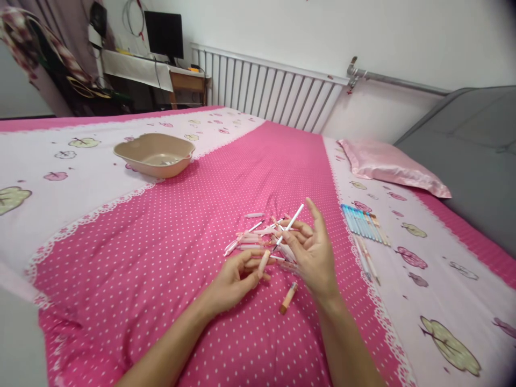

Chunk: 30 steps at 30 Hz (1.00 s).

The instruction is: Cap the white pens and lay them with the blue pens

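My left hand (236, 280) pinches a short, pale pink-orange pen barrel (263, 263), which tilts upward. Between the thumb and fingers of my right hand (318, 260) is a slim white pen refill (295, 215), slanted with its dark tip down near the barrel's upper end. Whether tip and barrel touch, I cannot tell. Behind and partly under my hands lies a loose pile of pink pen parts (250, 239) and white refills. A brown and orange pen part (288, 298) rests on the sheet just in front of my right hand.
On the right, several blue, brown and pale pens (363, 221) lie in a row, with further pens (368, 260) below them. A beige plastic basin (155, 156) with small items inside stands at the left. A pink pillow (393, 165) lies by the grey headboard (467, 129).
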Each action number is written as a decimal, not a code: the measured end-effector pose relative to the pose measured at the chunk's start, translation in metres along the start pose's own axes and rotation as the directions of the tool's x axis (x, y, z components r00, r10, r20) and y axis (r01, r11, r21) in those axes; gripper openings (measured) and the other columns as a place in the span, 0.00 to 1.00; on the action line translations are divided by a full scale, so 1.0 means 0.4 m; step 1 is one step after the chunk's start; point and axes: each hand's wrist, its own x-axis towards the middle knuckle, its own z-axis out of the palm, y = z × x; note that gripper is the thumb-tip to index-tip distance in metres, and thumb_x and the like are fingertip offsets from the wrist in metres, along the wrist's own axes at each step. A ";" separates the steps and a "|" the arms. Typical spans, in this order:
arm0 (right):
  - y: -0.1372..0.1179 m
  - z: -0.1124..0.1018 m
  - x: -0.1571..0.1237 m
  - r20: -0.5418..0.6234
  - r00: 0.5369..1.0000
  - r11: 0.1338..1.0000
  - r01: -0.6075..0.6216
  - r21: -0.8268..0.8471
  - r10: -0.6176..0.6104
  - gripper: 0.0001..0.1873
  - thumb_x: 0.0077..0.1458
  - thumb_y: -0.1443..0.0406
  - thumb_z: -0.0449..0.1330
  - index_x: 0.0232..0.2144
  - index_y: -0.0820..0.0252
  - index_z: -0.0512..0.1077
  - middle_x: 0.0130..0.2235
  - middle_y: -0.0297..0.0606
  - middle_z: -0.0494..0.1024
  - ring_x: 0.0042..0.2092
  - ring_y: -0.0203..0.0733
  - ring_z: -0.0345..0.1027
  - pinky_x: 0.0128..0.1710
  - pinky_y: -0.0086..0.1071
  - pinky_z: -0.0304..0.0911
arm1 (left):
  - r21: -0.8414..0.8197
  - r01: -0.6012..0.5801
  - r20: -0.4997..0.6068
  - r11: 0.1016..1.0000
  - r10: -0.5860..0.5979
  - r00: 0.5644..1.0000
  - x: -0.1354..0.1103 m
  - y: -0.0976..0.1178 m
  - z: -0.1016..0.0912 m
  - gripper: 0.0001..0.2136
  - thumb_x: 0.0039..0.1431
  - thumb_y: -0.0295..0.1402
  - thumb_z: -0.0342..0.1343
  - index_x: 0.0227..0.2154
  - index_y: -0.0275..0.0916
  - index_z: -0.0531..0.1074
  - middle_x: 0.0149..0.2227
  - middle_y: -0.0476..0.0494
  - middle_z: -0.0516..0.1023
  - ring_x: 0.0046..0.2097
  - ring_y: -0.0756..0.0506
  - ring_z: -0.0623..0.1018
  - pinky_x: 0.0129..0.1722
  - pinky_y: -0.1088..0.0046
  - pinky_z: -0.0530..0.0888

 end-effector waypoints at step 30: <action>0.001 0.011 -0.017 0.073 0.997 0.984 0.029 -0.176 -0.017 0.31 0.54 0.64 0.58 0.58 0.46 0.53 0.42 0.37 0.73 0.43 0.42 0.72 0.42 0.40 0.70 | -0.051 0.025 -0.041 0.998 -0.027 0.999 -0.002 0.006 -0.004 0.14 0.53 0.34 0.59 0.43 0.39 0.74 0.37 0.41 0.79 0.29 0.51 0.74 0.31 0.74 0.70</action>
